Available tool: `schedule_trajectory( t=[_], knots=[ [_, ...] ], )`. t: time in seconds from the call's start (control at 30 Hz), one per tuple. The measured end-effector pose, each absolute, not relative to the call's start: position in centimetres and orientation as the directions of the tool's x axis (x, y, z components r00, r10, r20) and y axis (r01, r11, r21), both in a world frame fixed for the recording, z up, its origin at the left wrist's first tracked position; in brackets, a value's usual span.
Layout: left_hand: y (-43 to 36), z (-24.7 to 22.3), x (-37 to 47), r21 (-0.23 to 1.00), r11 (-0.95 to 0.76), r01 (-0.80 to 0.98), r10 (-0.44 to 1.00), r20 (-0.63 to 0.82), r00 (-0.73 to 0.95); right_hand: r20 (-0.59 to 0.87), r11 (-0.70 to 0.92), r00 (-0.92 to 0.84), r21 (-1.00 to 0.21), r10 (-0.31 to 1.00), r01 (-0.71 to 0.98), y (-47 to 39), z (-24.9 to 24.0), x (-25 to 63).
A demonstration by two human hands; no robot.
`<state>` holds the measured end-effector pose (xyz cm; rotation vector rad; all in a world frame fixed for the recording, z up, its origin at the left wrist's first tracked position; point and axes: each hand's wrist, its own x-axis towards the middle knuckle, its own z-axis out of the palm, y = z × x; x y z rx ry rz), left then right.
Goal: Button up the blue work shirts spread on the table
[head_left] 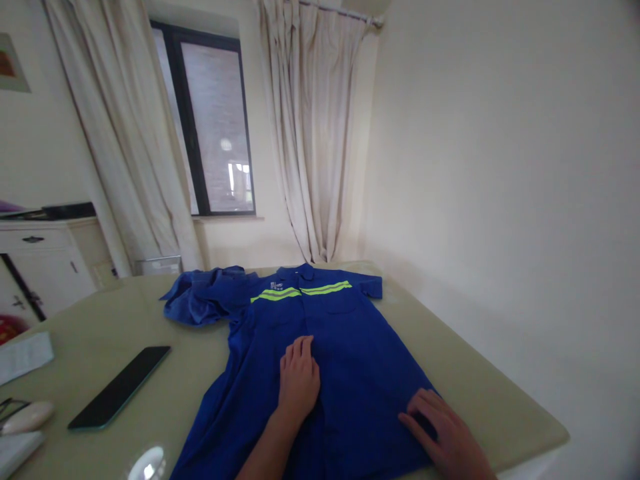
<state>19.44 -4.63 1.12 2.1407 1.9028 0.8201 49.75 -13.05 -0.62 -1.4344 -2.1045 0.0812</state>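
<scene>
A blue short-sleeved work shirt (345, 360) lies front up on the table, with yellow-green reflective bands across its chest and its collar at the far end. My left hand (300, 377) rests on the middle of the shirt front, fingers stretched out along the placket. Near the shirt's lower right edge, my right hand (443, 427) touches the cloth, its thumb apart from the fingers. Beyond the shirt's left side is a crumpled heap of blue cloth (200, 300); whether it belongs to the shirt I cannot tell.
The pale green tabletop (480, 380) ends in a rounded right corner beside the wall. A flat black slab with a teal edge (120, 390) lies left of the shirt. Farther left are a folded white sheet (25, 357) and a pale rounded object (27, 419).
</scene>
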Motion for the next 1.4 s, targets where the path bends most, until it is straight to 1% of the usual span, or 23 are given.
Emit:
schedule_trajectory(
  t=[0.07, 0.13, 0.23, 0.3, 0.4, 0.5, 0.6, 0.7, 0.8, 0.87, 0.97, 1.03, 1.1, 1.13, 1.17, 1.2, 1.23, 1.27, 1.3, 1.33, 1.37, 1.4],
  knots=[
    [-4.5, 0.5, 19.6, 0.368, -0.253, 0.895, 0.943, 0.302, 0.142, 0.466, 0.423, -0.242, -0.335, 0.851, 0.842, -12.9, -1.0, 49.7],
    [-4.3, 0.0, 19.7, 0.327, -0.266, 0.907, 0.944, 0.279, 0.177, 0.496, 0.431, -0.245, -0.306, 0.833, 0.849, -12.8, -1.2, 49.6],
    [-4.2, -0.3, 19.8, 0.327, -0.251, 0.911, 0.943, 0.297, 0.153, 0.521, 0.442, -0.257, -0.268, 0.814, 0.856, -12.8, -1.4, 49.5],
    [-4.3, -0.2, 19.9, 0.322, -0.265, 0.909, 0.939, 0.299, 0.168, 0.540, 0.440, -0.254, -0.248, 0.802, 0.863, -12.9, -1.7, 49.5],
    [-4.7, -0.1, 20.2, 0.307, -0.277, 0.911, 0.943, 0.270, 0.196, 0.585, 0.395, -0.195, -0.236, 0.787, 0.888, -13.3, -2.6, 49.7],
    [-5.2, -0.2, 20.4, 0.290, -0.276, 0.916, 0.945, 0.255, 0.204, 0.596, 0.313, -0.098, -0.269, 0.797, 0.911, -13.7, -2.6, 49.1],
    [-6.3, -0.4, 20.8, 0.283, -0.295, 0.913, 0.941, 0.249, 0.227, 0.527, 0.309, -0.093, -0.338, 0.844, 0.889, -13.5, 0.1, 46.1],
    [-8.1, -0.7, 21.3, 0.297, -0.287, 0.911, 0.945, 0.243, 0.218, 0.415, 0.400, -0.223, -0.411, 0.882, 0.819, -11.3, 4.8, 40.7],
    [-10.2, -1.4, 21.8, 0.331, -0.260, 0.907, 0.956, 0.221, 0.193, 0.370, 0.510, -0.369, -0.441, 0.853, 0.738, -6.8, 7.8, 34.5],
    [-11.7, -2.2, 21.8, 0.366, -0.269, 0.891, 0.960, 0.175, 0.219, 0.329, 0.506, -0.390, -0.444, 0.860, 0.740, -3.5, 7.3, 31.2],
    [-13.1, -2.5, 20.4, 0.430, -0.280, 0.858, 0.952, 0.012, 0.305, 0.226, 0.421, -0.356, -0.428, 0.907, 0.800, 0.0, 4.0, 28.5],
    [-13.0, -1.6, 18.3, 0.495, -0.222, 0.840, 0.946, -0.100, 0.308, 0.208, 0.398, -0.341, -0.428, 0.917, 0.811, 0.9, 1.6, 28.1],
    [-11.8, 0.6, 15.2, 0.578, -0.129, 0.805, 0.962, -0.124, 0.243, 0.212, 0.407, -0.348, -0.449, 0.913, 0.795, 1.1, 0.1, 28.5],
    [-10.7, 1.9, 13.3, 0.617, -0.098, 0.781, 0.978, -0.084, 0.190, 0.213, 0.414, -0.355, -0.466, 0.910, 0.782, 1.0, -0.3, 28.8],
    [-9.3, 3.2, 11.2, 0.648, -0.091, 0.756, 0.995, 0.027, 0.098, 0.215, 0.420, -0.361, -0.485, 0.908, 0.767, 1.0, -0.4, 29.1],
    [-7.7, 4.3, 9.2, 0.662, -0.082, 0.745, 0.987, 0.155, -0.029, 0.215, 0.421, -0.363, -0.504, 0.907, 0.754, 0.9, -0.4, 29.4],
    [-5.9, 5.2, 7.1, 0.661, -0.030, 0.750, 0.940, 0.273, -0.203, 0.211, 0.415, -0.359, -0.523, 0.909, 0.744, 0.9, -0.2, 29.6],
    [-4.2, 5.6, 5.2, 0.662, 0.099, 0.743, 0.855, 0.325, -0.404, 0.205, 0.406, -0.353, -0.541, 0.913, 0.736, 0.9, 0.0, 29.8],
    [-2.6, 5.6, 3.5, 0.692, 0.295, 0.659, 0.707, 0.306, -0.637, 0.197, 0.395, -0.346, -0.558, 0.917, 0.730, 1.0, 0.2, 29.9],
    [-1.3, 5.2, 2.1, 0.729, 0.450, 0.516, 0.558, 0.222, -0.800, 0.191, 0.386, -0.340, -0.571, 0.921, 0.724, 1.0, 0.3, 30.0],
    [-0.2, 4.5, 1.0, 0.736, 0.532, 0.419, 0.472, 0.153, -0.868, 0.186, 0.379, -0.335, -0.583, 0.924, 0.719, 1.0, 0.3, 30.1],
    [0.6, 3.6, 0.2, 0.731, 0.577, 0.364, 0.432, 0.105, -0.896, 0.182, 0.372, -0.330, -0.591, 0.926, 0.716, 1.1, 0.3, 30.1]
  ],
)
